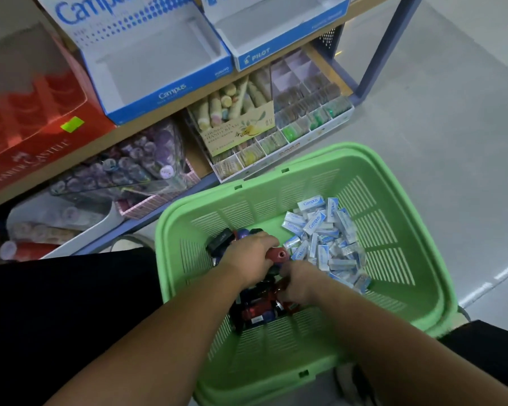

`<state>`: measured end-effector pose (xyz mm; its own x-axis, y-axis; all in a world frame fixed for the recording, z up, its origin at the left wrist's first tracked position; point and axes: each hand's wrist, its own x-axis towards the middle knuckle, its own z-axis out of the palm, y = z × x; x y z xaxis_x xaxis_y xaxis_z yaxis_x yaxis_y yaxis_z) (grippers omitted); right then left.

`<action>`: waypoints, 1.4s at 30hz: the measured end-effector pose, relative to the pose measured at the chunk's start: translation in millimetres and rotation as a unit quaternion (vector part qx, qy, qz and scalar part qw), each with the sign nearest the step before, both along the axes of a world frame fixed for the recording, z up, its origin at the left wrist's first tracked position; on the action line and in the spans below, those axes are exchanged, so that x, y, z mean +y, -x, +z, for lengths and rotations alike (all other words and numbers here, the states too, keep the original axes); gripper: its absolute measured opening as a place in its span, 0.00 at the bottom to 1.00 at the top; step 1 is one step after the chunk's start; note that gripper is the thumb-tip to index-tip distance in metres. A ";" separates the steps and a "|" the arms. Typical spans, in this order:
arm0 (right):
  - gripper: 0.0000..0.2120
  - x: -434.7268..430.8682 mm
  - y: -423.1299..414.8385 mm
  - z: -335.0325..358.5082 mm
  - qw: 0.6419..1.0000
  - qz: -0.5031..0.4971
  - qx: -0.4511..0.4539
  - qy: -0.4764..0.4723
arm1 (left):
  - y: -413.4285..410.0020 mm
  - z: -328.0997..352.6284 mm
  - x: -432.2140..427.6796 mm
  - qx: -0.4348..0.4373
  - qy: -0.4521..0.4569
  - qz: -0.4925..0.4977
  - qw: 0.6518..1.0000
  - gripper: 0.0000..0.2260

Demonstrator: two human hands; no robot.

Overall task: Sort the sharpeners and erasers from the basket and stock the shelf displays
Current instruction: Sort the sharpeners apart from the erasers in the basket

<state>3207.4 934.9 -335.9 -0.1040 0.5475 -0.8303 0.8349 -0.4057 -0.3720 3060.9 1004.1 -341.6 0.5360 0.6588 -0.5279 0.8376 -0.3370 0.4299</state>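
In the green basket, mid-frame, a red sharpener is gripped by the left hand; fingers of the right hand cannot be judged.

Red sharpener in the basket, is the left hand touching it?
Touching. The head view shows the left hand with its fingers curled round the red sharpener, only the holed end poking out.

Inside the green basket, I find bare floor only at my near corner; sharpeners and erasers crowd the middle, slatted walls ringing every side.
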 end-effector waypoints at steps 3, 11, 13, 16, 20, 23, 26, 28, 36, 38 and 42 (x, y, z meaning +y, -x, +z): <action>0.19 -3.8 -3.3 -8.6 0.999 -0.032 0.008 0.033 | -6.8 -4.6 -2.3 0.040 0.018 -0.041 0.998 0.22; 0.21 1.4 -4.1 -23.3 0.996 -0.043 0.020 0.075 | -2.7 -9.7 -2.8 0.081 -0.005 -0.034 0.996 0.20; 0.23 0.5 -2.2 -20.2 0.998 0.001 0.009 0.070 | -4.1 -6.6 -2.3 0.076 -0.015 0.001 0.997 0.17; 0.33 -2.1 2.7 -15.6 0.997 0.041 -0.016 0.062 | -2.9 -1.8 -1.4 0.090 -0.023 -0.017 0.996 0.15; 0.29 -1.0 4.3 -9.0 0.997 0.048 -0.006 0.062 | 10.0 5.3 0.9 0.111 -0.044 -0.064 0.991 0.15; 0.21 -0.6 0.5 -10.3 0.998 0.035 0.016 0.052 | 18.6 12.7 -0.2 0.123 -0.059 -0.050 0.989 0.17; 0.16 -2.4 1.5 -12.9 0.996 0.022 0.055 0.060 | 18.0 21.5 -0.9 0.139 -0.054 -0.022 0.989 0.17; 0.22 -3.4 3.4 -11.5 0.993 0.042 0.067 0.083 | 14.1 27.0 -1.5 0.141 -0.052 -0.019 0.988 0.16; 0.13 -1.4 4.5 -14.6 0.988 -0.002 0.127 0.089 | 13.2 50.8 1.5 0.171 -0.012 0.028 0.985 0.14; 0.14 0.5 7.6 -10.7 0.984 -0.028 0.142 0.100 | 13.1 59.1 6.1 0.181 -0.017 0.015 0.983 0.15; 0.18 9.9 17.6 -1.1 0.981 -0.070 0.165 0.071 | 14.0 74.2 11.1 0.183 -0.041 -0.009 0.982 0.15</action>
<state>3189.9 944.8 -337.0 -0.3127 0.4563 -0.8330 0.6111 -0.5747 -0.5443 3046.9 1015.2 -267.4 0.3326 0.6997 -0.6323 0.9247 -0.3738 0.0727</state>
